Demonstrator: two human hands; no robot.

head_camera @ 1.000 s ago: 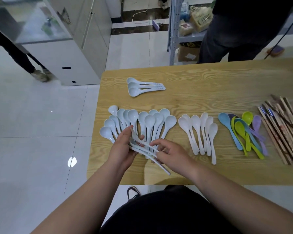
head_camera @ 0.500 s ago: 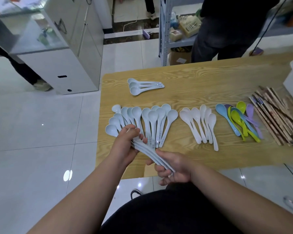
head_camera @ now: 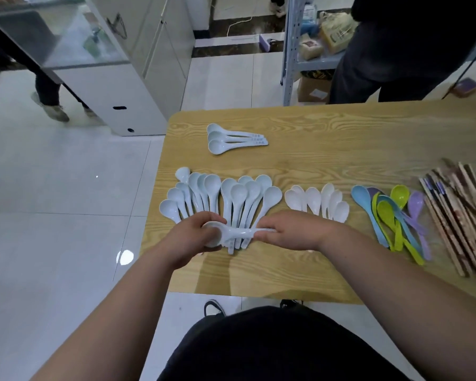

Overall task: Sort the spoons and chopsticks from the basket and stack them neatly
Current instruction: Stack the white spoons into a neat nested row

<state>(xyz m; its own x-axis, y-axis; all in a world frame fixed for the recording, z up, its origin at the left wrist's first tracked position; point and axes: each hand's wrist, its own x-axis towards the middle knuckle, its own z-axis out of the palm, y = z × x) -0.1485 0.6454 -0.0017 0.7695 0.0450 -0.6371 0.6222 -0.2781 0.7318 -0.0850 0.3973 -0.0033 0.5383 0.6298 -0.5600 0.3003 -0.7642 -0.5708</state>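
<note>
Spoons [head_camera: 238,234] being held over woodgrain worktop [head_camera: 327,138].
Left grip [head_camera: 188,236] is clasping their glossy plastic bowls; right grip [head_camera: 294,231] is pinching the handles.

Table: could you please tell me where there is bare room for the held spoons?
Free: table right of the stacked spoons, and the near edge below the left hand and right hand. Crowded: the middle row, pale blue spoons through chopsticks.

I get a single view, from the head, facing forward and steeply down across the surface [head_camera: 341,138]. It sits close over the left hand [head_camera: 187,237] and right hand [head_camera: 294,232]. Its wide angle takes in floor [head_camera: 52,215] at left and a shelf [head_camera: 287,50] at the far side.
</note>
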